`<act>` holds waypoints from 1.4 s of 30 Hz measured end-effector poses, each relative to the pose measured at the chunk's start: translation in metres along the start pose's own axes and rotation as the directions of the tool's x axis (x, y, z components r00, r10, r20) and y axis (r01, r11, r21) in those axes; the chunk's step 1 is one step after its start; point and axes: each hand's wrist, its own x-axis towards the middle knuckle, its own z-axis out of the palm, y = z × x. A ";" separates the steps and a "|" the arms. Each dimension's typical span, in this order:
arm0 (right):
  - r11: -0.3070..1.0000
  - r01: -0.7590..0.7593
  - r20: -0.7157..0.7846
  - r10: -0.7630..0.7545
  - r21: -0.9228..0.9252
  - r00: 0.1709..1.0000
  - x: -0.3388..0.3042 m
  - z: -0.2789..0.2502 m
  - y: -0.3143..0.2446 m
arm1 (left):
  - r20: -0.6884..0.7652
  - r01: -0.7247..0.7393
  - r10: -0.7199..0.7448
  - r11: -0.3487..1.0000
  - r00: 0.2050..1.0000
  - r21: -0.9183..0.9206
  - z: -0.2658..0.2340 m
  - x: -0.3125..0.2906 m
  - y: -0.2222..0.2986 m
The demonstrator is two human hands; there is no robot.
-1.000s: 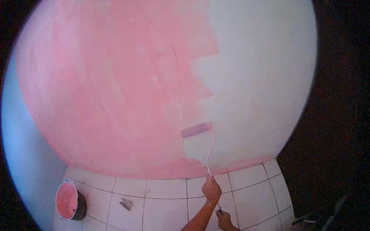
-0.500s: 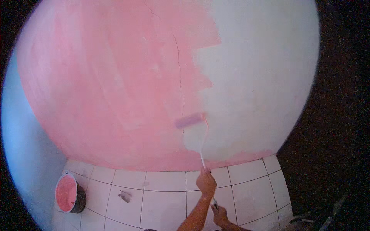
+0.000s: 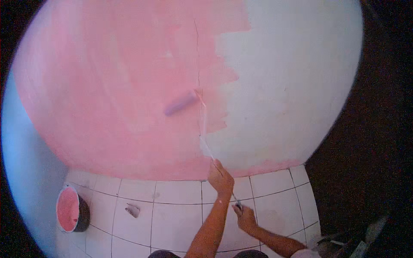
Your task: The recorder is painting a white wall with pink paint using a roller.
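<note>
A paint roller (image 3: 181, 103) with a pinkish-purple sleeve lies against the pink part of the wall, tilted with its left end lower. Its thin wire frame runs down to a handle held in both hands. My left hand (image 3: 221, 177) is wrapped round the upper part, just in front of the wall's foot. Lower and to the right, my right hand (image 3: 246, 218) grips the rear end. The wall (image 3: 292, 86) is pink on the left and whitish on the right, with a ragged border and a thin vertical crack.
A dark bucket (image 3: 83, 213) with pink paint inside stands on the white tiled floor (image 3: 176, 223) at the left. Near it lies a small greyish scrap (image 3: 133, 210). A bluish side wall (image 3: 26, 159) borders the left. Dim, unclear objects (image 3: 348, 245) sit at the lower right.
The roller has moved up and left across the wall, and a pink strip now covers part of the whitish area. My left hand has risen; both hands still hold the roller.
</note>
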 end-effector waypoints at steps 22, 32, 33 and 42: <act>0.964 -0.042 0.001 0.044 -0.264 0.999 -0.110 0.048 0.084 | 0.306 0.134 -0.212 0.957 0.928 0.257 0.009 -0.126 -0.059; 0.880 -0.461 -0.070 0.470 0.118 0.880 -0.106 0.025 0.061 | 0.254 0.003 -0.039 0.990 0.966 0.139 0.013 -0.135 -0.068; 0.869 -0.490 0.015 0.491 0.067 0.871 -0.086 0.012 0.056 | 0.169 0.029 -0.044 0.995 0.985 0.092 0.016 -0.117 -0.064; 0.795 -0.604 0.018 0.606 -0.057 0.795 -0.103 0.005 0.056 | 0.305 0.035 -0.088 0.984 0.948 0.176 0.034 -0.157 -0.081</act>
